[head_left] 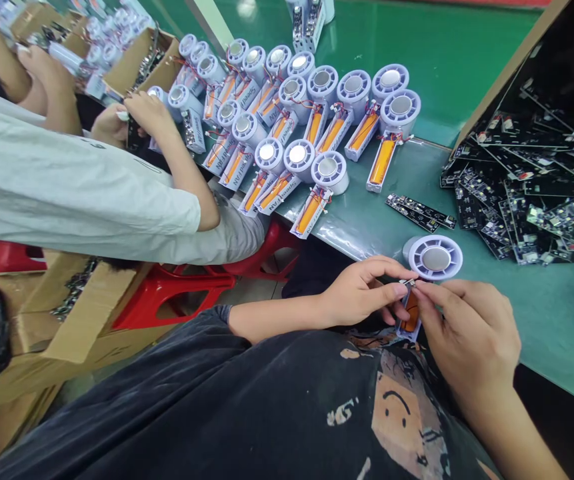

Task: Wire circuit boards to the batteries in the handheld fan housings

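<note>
The green table point(561, 327) stretches across in front of me and away to the far side. A co-worker in a pale shirt point(81, 190) sits on my left, both arms over the table. A red stool point(171, 297) shows below, and at my right an open box point(509, 77) spills a pile of black circuit boards point(531, 200) onto the table. Ahead and to the left stand rows of pale fans point(353, 85), round heads up, their open handles showing orange cylinders and thin red wires; "Speed FAN" is printed on several.

My left hand point(367, 290) comes in from one side and my right hand point(471, 327) from the other, meeting over one more fan point(435, 259). It lies at the near edge of the table, its head beyond my fingers and its handle pointing toward my body. Some loose boards point(419, 211) lie between the rows and the pile. Inside my fan's handle sits an orange cylinder point(411, 315), partly covered by my fingers. Above it, my grip is pinched on a small connector point(407, 283), thumb and forefinger of each hand closed at either end; its finer details are too small to tell.
</note>
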{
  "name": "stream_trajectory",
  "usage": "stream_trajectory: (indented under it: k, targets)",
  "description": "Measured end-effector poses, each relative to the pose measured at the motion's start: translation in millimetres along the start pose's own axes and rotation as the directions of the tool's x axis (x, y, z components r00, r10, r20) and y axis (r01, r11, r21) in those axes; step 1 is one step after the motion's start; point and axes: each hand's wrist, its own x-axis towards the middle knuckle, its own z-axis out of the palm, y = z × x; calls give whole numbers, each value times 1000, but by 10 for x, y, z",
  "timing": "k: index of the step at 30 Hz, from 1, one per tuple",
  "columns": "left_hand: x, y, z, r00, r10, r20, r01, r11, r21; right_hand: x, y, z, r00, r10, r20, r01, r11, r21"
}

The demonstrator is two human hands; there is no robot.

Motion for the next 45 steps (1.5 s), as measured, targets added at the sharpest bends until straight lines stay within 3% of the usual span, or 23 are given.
stream_trajectory:
  k: [5,10,14,18,21,24,28,32,36,41,45]
  targets:
    - [-3,11,5,998,65,-18,-63,992,113,53,71,32,998,57,11,-58,989,137]
    - [14,31,-44,996,68,54,-74,989,126,56,109,45,984,178,33,-180,960,213]
    - [53,12,-68,996,41,79,-48,995,87,40,150,77,970,243,1,-238,949,207]
    - [115,-57,-62,999,20,34,-19,1000,-18,16,250,-22,979,202,-32,-186,947,263]
    - [138,-107,-79,1000,-7,-24,5,997,-78,-47,345,-171,978,135,156,-184,913,363]
    - [131,-128,-97,1000,-17,0,17,996,-89,-119,399,-235,956,43,291,-152,918,367]
    - [94,-98,-83,998,64,26,-64,998,20,-149,351,-159,970,11,244,-123,886,448]
    - [32,-12,-54,986,147,80,-165,934,318,-110,223,-73,975,92,200,-177,868,464]
    - [-19,85,-33,968,205,147,-251,833,493,-74,105,-45,988,62,143,-106,939,326]
    - [-8,158,-45,958,246,148,-283,717,638,-91,17,-21,996,-30,84,21,994,103]
    - [28,128,-60,925,354,138,-359,699,618,-130,-1,52,999,-37,-20,38,997,73]
